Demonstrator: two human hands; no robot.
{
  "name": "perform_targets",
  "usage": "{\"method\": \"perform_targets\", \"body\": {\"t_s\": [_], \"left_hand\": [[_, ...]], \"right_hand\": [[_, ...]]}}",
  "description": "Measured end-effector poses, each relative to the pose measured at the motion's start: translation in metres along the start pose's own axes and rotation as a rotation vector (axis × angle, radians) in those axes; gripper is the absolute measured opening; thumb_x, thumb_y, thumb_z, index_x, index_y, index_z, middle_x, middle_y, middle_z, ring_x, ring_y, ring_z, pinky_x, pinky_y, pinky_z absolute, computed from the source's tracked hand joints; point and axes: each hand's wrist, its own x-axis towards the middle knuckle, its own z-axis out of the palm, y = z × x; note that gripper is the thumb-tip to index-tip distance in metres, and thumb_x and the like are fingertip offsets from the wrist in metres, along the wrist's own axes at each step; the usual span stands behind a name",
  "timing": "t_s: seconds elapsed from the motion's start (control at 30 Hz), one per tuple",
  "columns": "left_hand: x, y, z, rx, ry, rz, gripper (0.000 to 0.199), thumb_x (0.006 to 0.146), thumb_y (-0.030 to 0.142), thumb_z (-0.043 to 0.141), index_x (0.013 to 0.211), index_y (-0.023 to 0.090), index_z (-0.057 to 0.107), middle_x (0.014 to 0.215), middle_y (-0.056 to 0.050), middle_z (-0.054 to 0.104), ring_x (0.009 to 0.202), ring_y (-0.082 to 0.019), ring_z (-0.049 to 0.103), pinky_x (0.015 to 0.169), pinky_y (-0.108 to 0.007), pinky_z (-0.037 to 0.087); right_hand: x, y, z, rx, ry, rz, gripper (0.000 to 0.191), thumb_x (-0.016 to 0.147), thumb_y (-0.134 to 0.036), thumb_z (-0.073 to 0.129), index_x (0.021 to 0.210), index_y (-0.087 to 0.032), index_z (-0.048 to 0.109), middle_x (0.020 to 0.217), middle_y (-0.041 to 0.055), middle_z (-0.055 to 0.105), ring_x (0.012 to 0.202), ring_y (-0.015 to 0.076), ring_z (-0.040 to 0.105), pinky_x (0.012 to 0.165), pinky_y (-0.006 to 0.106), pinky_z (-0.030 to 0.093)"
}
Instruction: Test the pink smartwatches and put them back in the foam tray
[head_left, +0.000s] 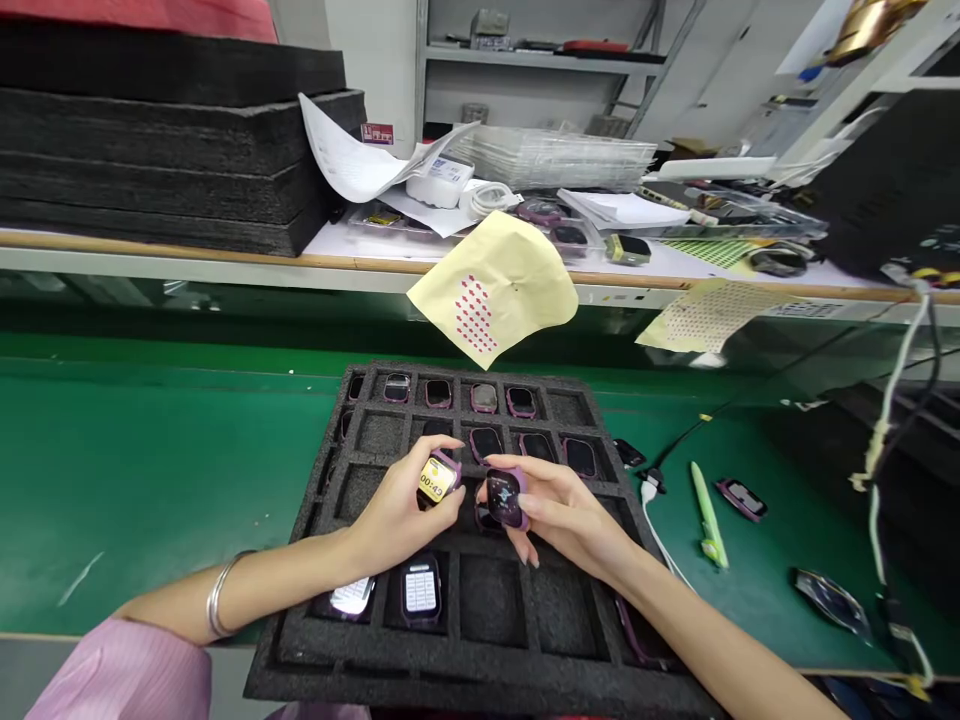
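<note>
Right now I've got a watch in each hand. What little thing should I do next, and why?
I'd probably lower the yellow-lit watch in your left hand into the empty pocket just right of the two white-lit watches. It's close by, lit watches sit in that row, and your right hand is busy with the dark-screened watch.

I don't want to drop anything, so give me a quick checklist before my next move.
1. Left hand grips the smartwatch with the yellow screen: ok.
2. Right hand grips the purple-cased smartwatch with the dark screen: ok.
3. Black foam tray wholly on the green tabletop: not ok, its near edge juts out.
4. Slim light-green pen off the tray: ok.
5. Thin white cable not touching right forearm: cannot tell, they meet in this view.
</note>
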Motion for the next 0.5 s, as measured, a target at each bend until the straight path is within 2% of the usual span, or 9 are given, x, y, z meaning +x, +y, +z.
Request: {"method": "perform_targets", "body": {"t_s": [0.17,0.37,0.5], "left_hand": [[0.0006,0.0003,-0.0026,-0.015,-0.073,-0.03,0.027,0.079,0.018,0.058,0.105,0.02,0.05,0.084,0.002,0.054,0.072,-0.013,0.051,0.066,-0.022,0.043],[0.0045,0.004,-0.0058,-0.081,-0.031,-0.074,0.029,0.079,0.018,0.056,0.108,0.02,0.05,0.081,0.002,0.053,0.064,-0.011,0.05,0.059,-0.02,0.042],[0.0055,0.0034,-0.0073,-0.021,-0.034,-0.068,0.028,0.075,0.015,0.058,0.103,0.019,0.053,0.081,0.002,0.054,0.07,-0.012,0.053,0.064,-0.021,0.044]], "right_hand": [[0.0002,-0.0024,0.0025,-0.037,0.017,-0.019,0.04,0.082,-0.029,0.071,0.12,-0.018,0.063,0.089,0.0072,0.068,0.05,0.0123,0.063,0.045,0.024,0.051],[-0.0005,-0.0032,0.0042,-0.067,0.022,-0.011,0.039,0.082,-0.03,0.07,0.119,-0.018,0.063,0.089,0.0075,0.068,0.049,0.013,0.063,0.042,0.025,0.05],[-0.0001,-0.0035,0.0046,-0.074,0.045,-0.021,0.038,0.081,-0.027,0.071,0.118,-0.018,0.065,0.083,0.0055,0.067,0.048,0.0133,0.062,0.043,0.026,0.051]]}}
